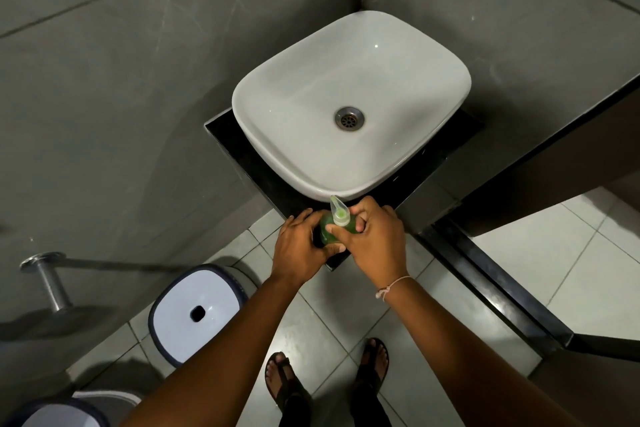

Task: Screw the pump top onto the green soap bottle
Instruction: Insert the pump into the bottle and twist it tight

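Note:
The green soap bottle [327, 231] stands on the near corner of the black counter [273, 184], just in front of the white basin. My left hand [300, 250] wraps around the bottle's body from the left. The clear pump top [338, 211] sits on the bottle's neck with its nozzle pointing toward the basin. My right hand [375, 242] grips the pump's collar from the right, fingers curled around it. Most of the bottle is hidden by both hands.
A white square basin [304, 166] with a metal drain [349, 118] fills the counter behind the bottle. Grey tiled walls meet in the corner. A white lidded bin [194, 312] stands on the floor at left, below a metal wall bar [48, 279]. My sandalled feet show at the bottom.

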Available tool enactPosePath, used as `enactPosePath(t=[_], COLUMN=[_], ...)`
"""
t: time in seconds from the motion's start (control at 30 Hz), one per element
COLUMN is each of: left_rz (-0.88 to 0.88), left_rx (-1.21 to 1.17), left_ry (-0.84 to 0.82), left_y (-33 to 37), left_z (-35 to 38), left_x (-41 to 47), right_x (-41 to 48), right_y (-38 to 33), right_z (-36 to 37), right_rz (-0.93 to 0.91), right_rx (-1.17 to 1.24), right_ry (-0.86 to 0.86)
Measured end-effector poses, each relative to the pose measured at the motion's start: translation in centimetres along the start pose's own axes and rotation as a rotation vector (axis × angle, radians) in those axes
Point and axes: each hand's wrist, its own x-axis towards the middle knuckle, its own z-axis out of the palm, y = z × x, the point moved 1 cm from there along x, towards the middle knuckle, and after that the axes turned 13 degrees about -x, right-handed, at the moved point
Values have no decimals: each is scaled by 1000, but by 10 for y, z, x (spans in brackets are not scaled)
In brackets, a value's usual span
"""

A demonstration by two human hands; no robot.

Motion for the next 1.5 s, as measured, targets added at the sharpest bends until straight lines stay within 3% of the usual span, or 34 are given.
enactPosePath(t=[0.33,0.6,0.8,0.97,1.27,1.5], left_rz=[1,18,27,15,18,18], left_rx=[7,22,18,3,8,45], left_ry=[-4,23,13,21,17,1], left_y=[-4,-8,-8,-10,-11,-11], left_z=[0,4,4,4,4,3], left_x=[4,2,2,3,4,5], right_x=[25,3,-7,-2,0,-2], right_y=[17,8,17,14,19,13], right_z=[-11,4,-2,3,5,3], right_rz=[-135,16,-98,33,-52,19], right_rx=[20,12,96,99,95,-9], right_ry=[-256,-64,-95,0,-64,50])
